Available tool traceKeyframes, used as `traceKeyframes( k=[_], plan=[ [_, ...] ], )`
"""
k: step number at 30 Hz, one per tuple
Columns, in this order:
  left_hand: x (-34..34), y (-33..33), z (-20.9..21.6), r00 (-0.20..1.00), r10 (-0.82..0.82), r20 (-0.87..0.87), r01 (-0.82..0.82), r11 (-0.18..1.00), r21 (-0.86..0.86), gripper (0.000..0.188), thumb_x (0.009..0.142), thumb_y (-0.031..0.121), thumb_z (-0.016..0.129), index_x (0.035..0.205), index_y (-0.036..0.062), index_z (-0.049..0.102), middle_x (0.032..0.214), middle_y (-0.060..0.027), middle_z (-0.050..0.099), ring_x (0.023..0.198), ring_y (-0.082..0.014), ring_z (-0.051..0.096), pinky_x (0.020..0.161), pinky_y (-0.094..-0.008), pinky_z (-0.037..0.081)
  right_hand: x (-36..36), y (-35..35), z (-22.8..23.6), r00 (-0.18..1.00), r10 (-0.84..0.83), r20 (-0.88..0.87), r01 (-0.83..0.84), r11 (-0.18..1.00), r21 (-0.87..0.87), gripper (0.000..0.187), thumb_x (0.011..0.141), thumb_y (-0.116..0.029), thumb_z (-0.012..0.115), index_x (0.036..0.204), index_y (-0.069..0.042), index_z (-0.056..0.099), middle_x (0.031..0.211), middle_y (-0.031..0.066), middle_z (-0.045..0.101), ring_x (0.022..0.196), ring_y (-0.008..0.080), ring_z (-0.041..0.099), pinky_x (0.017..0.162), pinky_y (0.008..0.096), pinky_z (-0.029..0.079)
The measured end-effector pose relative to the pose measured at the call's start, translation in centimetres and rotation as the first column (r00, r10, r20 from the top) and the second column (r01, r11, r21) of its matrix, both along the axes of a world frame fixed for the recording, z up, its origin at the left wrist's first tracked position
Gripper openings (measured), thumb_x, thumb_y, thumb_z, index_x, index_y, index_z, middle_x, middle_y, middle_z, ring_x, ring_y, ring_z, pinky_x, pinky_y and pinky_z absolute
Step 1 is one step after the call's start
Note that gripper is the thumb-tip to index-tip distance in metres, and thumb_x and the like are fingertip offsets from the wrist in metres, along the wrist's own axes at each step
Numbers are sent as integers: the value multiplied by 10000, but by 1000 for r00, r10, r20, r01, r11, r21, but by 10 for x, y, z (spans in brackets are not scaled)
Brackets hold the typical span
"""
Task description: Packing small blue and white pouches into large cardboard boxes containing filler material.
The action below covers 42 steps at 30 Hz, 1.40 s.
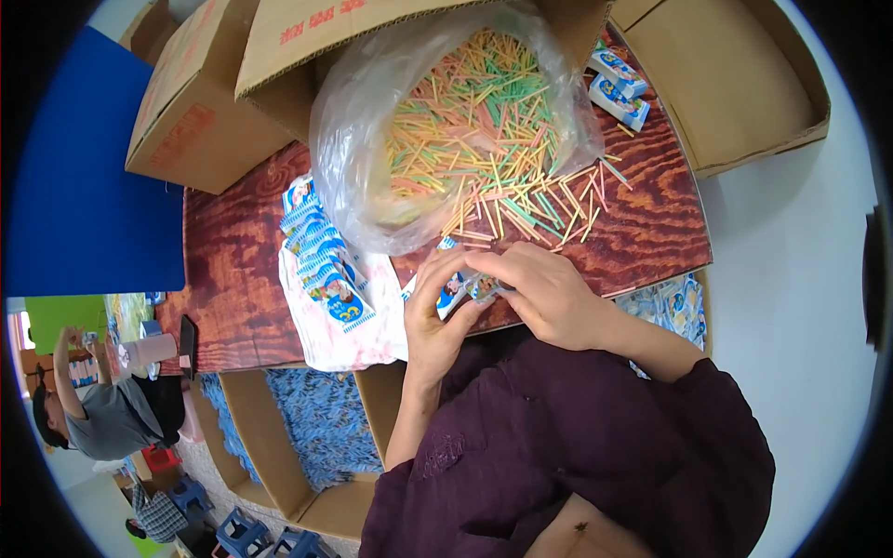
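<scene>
My left hand (432,321) and my right hand (551,296) meet at the table's near edge, fingers closed around a small blue-and-white packet (450,294). Fingers cover much of it, so its opening and contents cannot be made out. Just beyond my hands, thin pink, yellow and green sticks (567,209) lie loose on the table. They spill from a clear plastic bag (353,139) filled with the same sticks. To the left, an overlapping row of blue-and-white packets (323,260) rests on a white cloth (312,339).
Cardboard boxes (200,130) stand at the back left. More packets (619,98) sit near an open carton (735,74) at far right. Below the table are cartons of blue-and-white wrappers (321,423). A phone (188,339) lies at the left edge; another person (116,414) works beyond.
</scene>
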<state>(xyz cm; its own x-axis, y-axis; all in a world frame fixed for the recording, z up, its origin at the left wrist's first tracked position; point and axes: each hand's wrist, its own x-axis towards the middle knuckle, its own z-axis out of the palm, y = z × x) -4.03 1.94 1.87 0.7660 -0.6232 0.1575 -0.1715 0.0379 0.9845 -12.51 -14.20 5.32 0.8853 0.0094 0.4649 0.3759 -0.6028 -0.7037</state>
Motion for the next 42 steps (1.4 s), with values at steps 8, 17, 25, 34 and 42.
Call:
traceKeyframes(
  k=[8,17,25,34,42],
  plan=[
    [5,7,3,958,-81,275,64,996,68,385,680,-25,672,1059,36,655,1122,-94,635,1161,-279,534,1065,-462,325,-9,1,2,997,73,2,-73,996,-47,597,676,95,597,1257,28,478,1035,189,595,866,342,588,765,423,476],
    [-1,4,-4,985,-134,112,129,990,49,281,690,-69,656,962,-1,671,969,-91,669,920,-241,623,836,-329,474,-15,4,-5,974,11,227,-9,1000,-10,551,721,76,605,1257,18,491,928,135,595,816,288,602,700,376,478],
    [-3,4,-4,996,-82,-19,83,996,14,182,724,-55,664,898,-5,675,921,-80,680,875,-206,628,788,-299,484,-7,-1,-1,994,-14,108,9,999,44,586,676,67,673,1234,9,506,849,118,576,714,291,566,632,383,454],
    [-4,21,-3,999,-22,-28,24,998,63,204,719,-61,658,914,-4,683,907,-78,682,866,-195,631,788,-298,485,1,7,-12,991,54,122,-58,998,26,550,672,71,673,1198,12,522,891,135,612,758,303,612,649,386,489],
    [-10,59,-9,907,220,-359,-194,975,106,126,793,-21,645,916,-5,669,904,-68,670,887,-172,612,794,-301,476,9,10,-10,995,98,15,-99,994,40,476,725,-13,704,1176,-1,553,813,96,585,706,263,578,630,362,455]
  ],
)
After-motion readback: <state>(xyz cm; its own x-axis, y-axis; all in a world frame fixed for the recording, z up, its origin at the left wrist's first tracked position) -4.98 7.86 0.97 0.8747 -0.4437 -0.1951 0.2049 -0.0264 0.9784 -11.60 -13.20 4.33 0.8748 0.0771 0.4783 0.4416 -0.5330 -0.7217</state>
